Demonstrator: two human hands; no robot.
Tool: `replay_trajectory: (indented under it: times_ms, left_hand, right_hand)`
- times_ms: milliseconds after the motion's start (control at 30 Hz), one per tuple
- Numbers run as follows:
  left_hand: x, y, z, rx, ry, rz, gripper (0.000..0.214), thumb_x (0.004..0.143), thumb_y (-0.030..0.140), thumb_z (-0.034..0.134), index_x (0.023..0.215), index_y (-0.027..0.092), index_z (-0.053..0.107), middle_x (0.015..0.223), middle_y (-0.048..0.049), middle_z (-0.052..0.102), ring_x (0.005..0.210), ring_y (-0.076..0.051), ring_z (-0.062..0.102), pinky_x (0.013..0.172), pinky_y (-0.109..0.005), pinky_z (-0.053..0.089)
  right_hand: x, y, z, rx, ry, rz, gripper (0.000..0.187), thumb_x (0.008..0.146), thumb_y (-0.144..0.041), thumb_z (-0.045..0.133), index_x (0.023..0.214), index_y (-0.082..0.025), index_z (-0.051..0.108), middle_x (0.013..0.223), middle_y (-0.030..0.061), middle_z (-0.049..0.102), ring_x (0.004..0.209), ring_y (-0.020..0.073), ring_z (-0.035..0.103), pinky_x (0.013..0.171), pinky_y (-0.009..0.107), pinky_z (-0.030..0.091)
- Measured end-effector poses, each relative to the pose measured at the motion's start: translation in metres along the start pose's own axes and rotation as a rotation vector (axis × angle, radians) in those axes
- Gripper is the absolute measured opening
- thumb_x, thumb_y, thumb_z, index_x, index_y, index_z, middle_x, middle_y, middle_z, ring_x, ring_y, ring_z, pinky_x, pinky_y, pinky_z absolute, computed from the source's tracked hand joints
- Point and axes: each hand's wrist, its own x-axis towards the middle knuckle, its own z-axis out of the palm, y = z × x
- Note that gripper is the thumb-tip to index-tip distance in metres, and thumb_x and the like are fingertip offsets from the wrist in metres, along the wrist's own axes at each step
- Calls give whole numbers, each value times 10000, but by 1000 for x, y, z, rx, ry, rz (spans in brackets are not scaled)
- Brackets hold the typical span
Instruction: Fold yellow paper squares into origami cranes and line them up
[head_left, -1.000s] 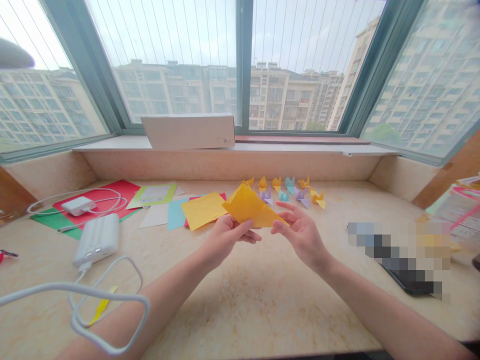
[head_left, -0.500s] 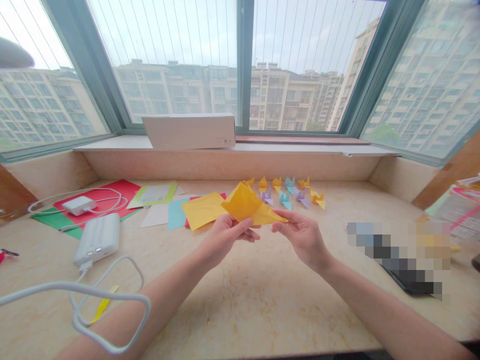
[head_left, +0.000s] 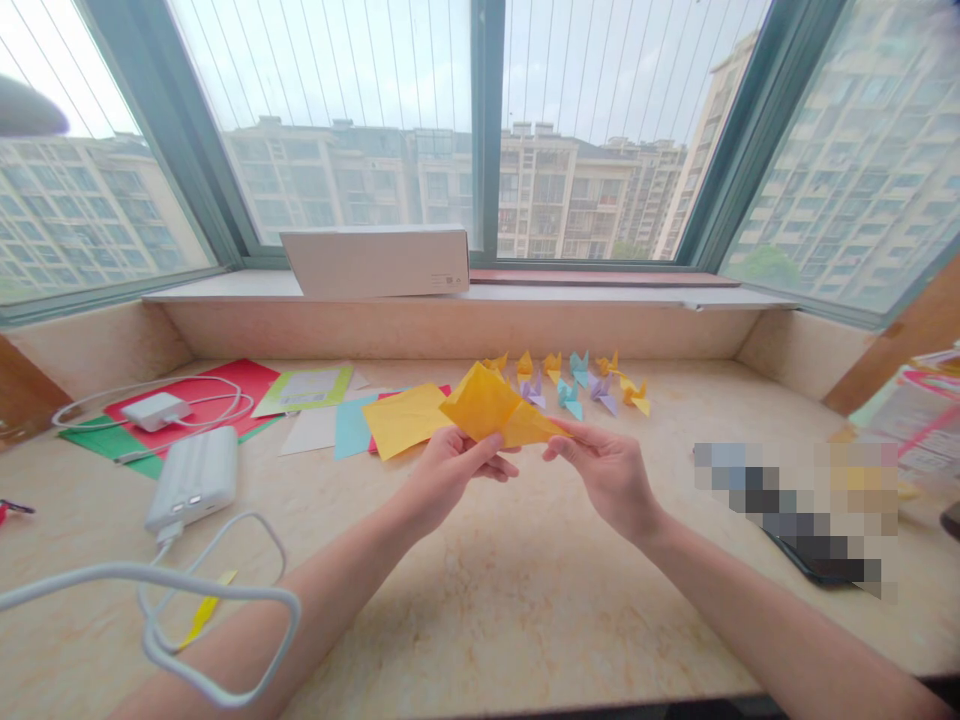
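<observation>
A partly folded yellow-orange paper (head_left: 491, 408) is held up above the marble counter (head_left: 480, 600). My left hand (head_left: 450, 470) pinches its lower left part between thumb and fingers. My right hand (head_left: 611, 470) pinches the paper's right tip with its fingertips. Behind them a flat yellow sheet (head_left: 401, 418) lies on the counter. Several small folded paper cranes (head_left: 574, 385) in yellow, blue and purple stand in a group further back.
Coloured sheets (head_left: 225, 390) lie at the back left under a white charger (head_left: 156, 410). A white power bank (head_left: 193, 478) with a looping cable (head_left: 217, 590) sits at the left. A white box (head_left: 375, 262) rests on the windowsill. A dark phone (head_left: 814, 560) lies at the right.
The folded paper has tilted a little and its right tip has flattened between my right fingers. Both hands stay almost in place.
</observation>
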Motion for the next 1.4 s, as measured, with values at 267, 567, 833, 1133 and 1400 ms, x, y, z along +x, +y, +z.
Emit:
replay_trajectory:
  times_ms: [267,567,833,1133,1400]
  left_hand:
    - [0,0,1,5,19,15,291,853,327,728,1026,93,727,985,-149,770,673,-155,708,656,-262,547]
    - [-1,2,5,23,60,23,302,830,336,742,992,82,728,943,-142,771,650,-162,704,650,-273,547]
    - [0,3,2,35,78,19,294,826,332,745,993,92,717,931,-136,771,663,-170,712,655,-277,544]
    - [-2,7,7,51,106,46,286,834,336,736,996,101,711,937,-120,766,654,-157,704,641,-264,545]
    - [-3,10,8,159,147,70,297,827,367,735,954,99,712,877,-111,764,642,-179,711,626,-281,564]
  right_hand:
    - [-2,-4,2,-24,-3,-9,205,826,-393,751,971,-258,807,807,34,797,780,213,729,820,401,579]
    - [-1,0,2,20,-26,26,225,836,-398,747,953,-206,753,832,56,794,798,218,751,801,386,587]
    - [2,-3,-4,-85,-80,-20,224,834,-424,743,839,-200,730,814,57,778,783,202,729,763,345,573]
    - [1,-8,3,68,-60,76,275,800,-443,768,847,-191,666,859,79,802,810,226,771,806,374,591]
    - [1,-13,4,104,-77,131,503,791,-468,772,1191,-194,638,901,87,812,861,270,781,855,465,599]
